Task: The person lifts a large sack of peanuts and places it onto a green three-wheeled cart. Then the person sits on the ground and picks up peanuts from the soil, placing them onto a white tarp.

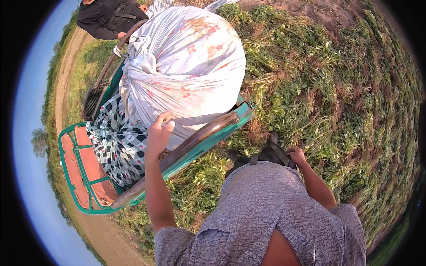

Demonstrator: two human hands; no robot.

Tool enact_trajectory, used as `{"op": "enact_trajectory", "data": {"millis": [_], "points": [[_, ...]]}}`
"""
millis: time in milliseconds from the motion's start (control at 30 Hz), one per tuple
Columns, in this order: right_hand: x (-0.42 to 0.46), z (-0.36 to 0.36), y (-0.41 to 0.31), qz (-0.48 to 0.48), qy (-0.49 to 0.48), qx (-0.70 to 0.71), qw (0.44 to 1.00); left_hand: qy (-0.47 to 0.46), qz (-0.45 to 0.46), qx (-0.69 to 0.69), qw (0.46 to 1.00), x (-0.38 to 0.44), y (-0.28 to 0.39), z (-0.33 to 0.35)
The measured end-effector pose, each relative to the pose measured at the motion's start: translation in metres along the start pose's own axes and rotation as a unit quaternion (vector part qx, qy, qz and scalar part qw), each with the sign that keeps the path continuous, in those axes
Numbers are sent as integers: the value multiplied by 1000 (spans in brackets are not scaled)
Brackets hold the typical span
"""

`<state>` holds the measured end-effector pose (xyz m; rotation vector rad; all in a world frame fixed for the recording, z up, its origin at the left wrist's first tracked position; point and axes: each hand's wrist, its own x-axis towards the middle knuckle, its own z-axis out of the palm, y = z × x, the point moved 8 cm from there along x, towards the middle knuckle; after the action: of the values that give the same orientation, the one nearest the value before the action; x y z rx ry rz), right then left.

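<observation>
A large knotted white cloth bundle with red flower prints (189, 63) lies in a green metal cart with worn side rails (203, 131). Beside it sits a smaller bundle in black-and-white checked cloth (123, 149). My left hand (160, 131) is raised at the lower edge of the white bundle, thumb and forefinger apart; whether it touches the cloth I cannot tell. My right hand (296, 156) hangs by my dark trousers (274, 154), its fingers curled near a dark strap; whether it grips the strap is unclear.
A person in dark clothing (109, 16) stands across the cart, a hand near its far rail. The cart's end has a green frame with reddish-orange panels (91, 166). Uprooted leafy plants (309, 83) cover the ground to the right. A dirt track (66, 69) runs beyond the cart.
</observation>
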<state>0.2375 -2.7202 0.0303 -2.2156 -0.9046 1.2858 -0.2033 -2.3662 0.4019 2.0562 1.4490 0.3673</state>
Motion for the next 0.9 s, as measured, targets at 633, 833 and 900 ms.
{"op": "enact_trajectory", "data": {"millis": [633, 833, 900], "points": [[30, -126, 208, 169, 149, 159, 961, -181, 34, 311, 932, 124, 86, 81], [94, -95, 232, -105, 95, 126, 982, 234, 166, 200, 937, 158, 160, 15], [117, -105, 190, -44, 30, 46, 998, 233, 164, 237, 929, 169, 138, 30]]}}
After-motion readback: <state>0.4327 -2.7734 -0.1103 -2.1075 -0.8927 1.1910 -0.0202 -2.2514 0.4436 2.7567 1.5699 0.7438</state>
